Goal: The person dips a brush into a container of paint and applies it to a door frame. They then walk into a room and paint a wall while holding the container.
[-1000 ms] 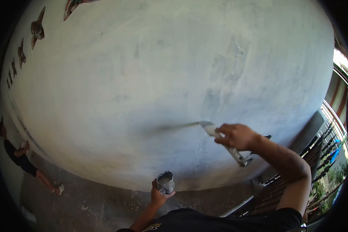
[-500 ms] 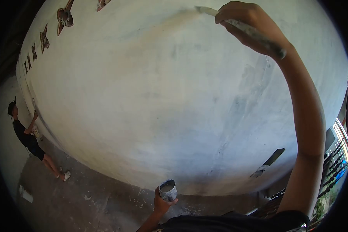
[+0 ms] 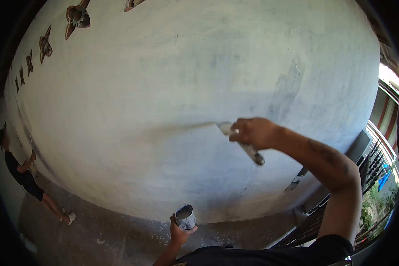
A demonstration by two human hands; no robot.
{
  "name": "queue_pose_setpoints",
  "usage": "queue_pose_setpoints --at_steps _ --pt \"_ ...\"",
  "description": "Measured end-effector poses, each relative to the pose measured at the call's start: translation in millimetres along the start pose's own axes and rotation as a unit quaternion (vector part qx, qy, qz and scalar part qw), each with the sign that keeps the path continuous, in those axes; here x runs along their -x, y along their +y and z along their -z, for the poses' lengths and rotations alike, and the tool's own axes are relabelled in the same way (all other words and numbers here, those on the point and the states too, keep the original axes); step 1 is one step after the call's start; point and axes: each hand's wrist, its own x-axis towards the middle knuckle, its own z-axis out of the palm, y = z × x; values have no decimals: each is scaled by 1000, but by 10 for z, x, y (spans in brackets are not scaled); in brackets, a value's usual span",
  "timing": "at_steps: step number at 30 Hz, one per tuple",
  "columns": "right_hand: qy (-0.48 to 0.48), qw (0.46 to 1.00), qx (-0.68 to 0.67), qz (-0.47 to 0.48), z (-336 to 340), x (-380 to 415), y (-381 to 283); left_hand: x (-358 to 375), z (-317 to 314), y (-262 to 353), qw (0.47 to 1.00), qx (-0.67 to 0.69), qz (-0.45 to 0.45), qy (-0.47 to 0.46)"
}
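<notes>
Two bare hands are at work before a pale wall (image 3: 133, 93). The right hand (image 3: 256, 133) is closed around a flat paintbrush (image 3: 255, 156), with fingers bent over its upper part and the smeared handle slanting out below the palm. The brush tip points up and left from those fingers and seems to meet the wall, where a long, thin shadow (image 3: 177, 129) runs leftward from it.

Lower and to the left of the right hand, the left hand (image 3: 180, 232) is curled around a smeared grey cup (image 3: 188, 221), its mouth upward; greyish contents show inside, though whether thick or thin I cannot tell. Beneath and beyond this hand spreads a dark floor (image 3: 119, 235) with pale spots.

Far to the left of both hands, a co-worker (image 3: 26, 177) in dark clothes faces the wall with one arm raised toward it. Above and left of the right hand, butterfly-shaped ornaments (image 3: 78, 17) run in a row. Right of the right forearm stands a dark railing (image 3: 373, 166), with a blue cloth (image 3: 382, 181) just past it.
</notes>
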Motion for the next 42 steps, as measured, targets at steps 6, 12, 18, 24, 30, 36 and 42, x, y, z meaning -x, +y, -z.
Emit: queue_pose_setpoints --at_steps 6,12,18,24,30,36,42 --pt "105 994 -8 30 754 -434 857 -22 12 -87 999 4 -42 7" --pt "272 956 105 -29 1457 -419 1446 23 -25 -228 996 -28 -80 32" --pt "273 929 248 -35 645 -85 1617 182 -194 -889 997 -61 -10 38" --pt "119 975 -99 -158 -1277 215 365 237 -84 -545 999 -48 14 11" --pt "85 934 -264 -224 -3566 1572 -1018 233 22 -740 999 -20 5 33" --pt "-43 737 -249 -627 -5441 3654 -3107 241 263 -693 998 -33 -30 37" --pt "42 630 -243 -736 -6181 4586 -3747 313 361 -152 999 -43 -14 6"
